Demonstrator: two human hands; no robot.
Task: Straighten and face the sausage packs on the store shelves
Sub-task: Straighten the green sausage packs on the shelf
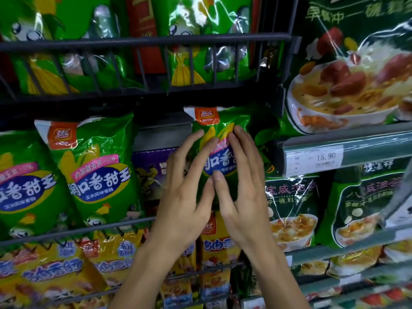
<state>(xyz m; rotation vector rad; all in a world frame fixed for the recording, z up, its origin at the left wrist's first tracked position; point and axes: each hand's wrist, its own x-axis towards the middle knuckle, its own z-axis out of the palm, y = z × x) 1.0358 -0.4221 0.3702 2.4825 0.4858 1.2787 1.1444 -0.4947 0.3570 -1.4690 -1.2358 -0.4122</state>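
Head view: the green sausage pack (219, 139) is standing upright at the right end of the middle wire shelf (73, 231), its orange brand tab at the top just under the shelf above.
Hands: both are lying flat against the pack's face, fingers straight and spread, clenching nothing; the left hand (185, 188) is covering the pack's left half, the right hand (242, 186) its right half, and the two thumbs are meeting at the middle.
Handling: the pack is looking like a soft, glossy film pouch, light and probably slippery, with lumpy contents that are likely to shift; I would judge that pressing with open palms is suiting it better than pinching, and that the side edges or the sealed top are the safest places for taking hold.
Neighbours: two matching green packs (98, 172) are leaning to the left on the same shelf, with a purple pack (151, 172) showing in the gap between them and the pressed one.
Below: yellow packs (55, 270) are sitting on the lower shelf, some tilted.
Right: a price rail (347, 152) is carrying a tag reading 15.90, with dark green soup-picture bags (289, 210) under it.
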